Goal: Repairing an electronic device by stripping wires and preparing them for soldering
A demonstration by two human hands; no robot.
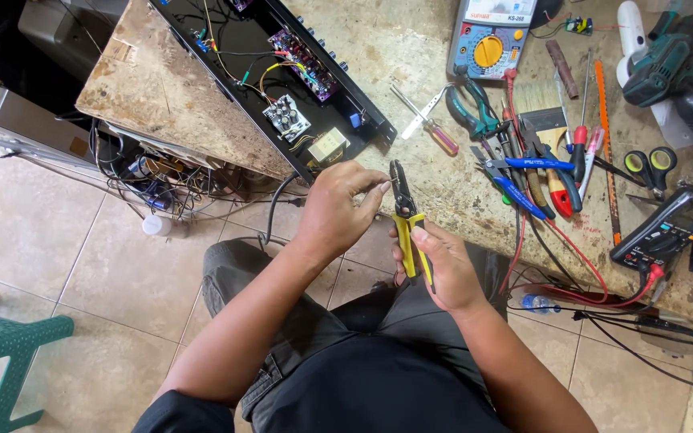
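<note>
At the far left a green plastic stool (10, 353) stood on the tiled floor (50, 240), and beyond it a tangle of cables (154, 188) hung under the edge of the worn table (411, 48). On the table lay an open black chassis (282, 72) with small circuit boards (286, 119) and coloured wiring inside. The left hand (334, 210) was held just off the table's edge, its grip closed in a pinch of thumb and forefinger on a thin wire (385, 186), the wire's end reaching to the head of the wire stripper (405, 216). The right hand (443, 269), just beside and slightly lower, had its grip wrapped around the stripper's yellow handles, with the dark jaws pointing up toward the table; whether they were fully shut on the wire could not be told. As a judgement, clean work here called for seating the wire squarely in the matching notch, pinching it close to the jaws so it could not bend, squeezing only enough to cut the insulation, and pulling straight along the wire. Farther right lay a screwdriver (427, 122), a yellow-dialled meter (489, 36), a heap of pliers (523, 172) and a brush (545, 108), then scissors (651, 167), a green drill (671, 68) and a dark multimeter (667, 228) with red leads.
</note>
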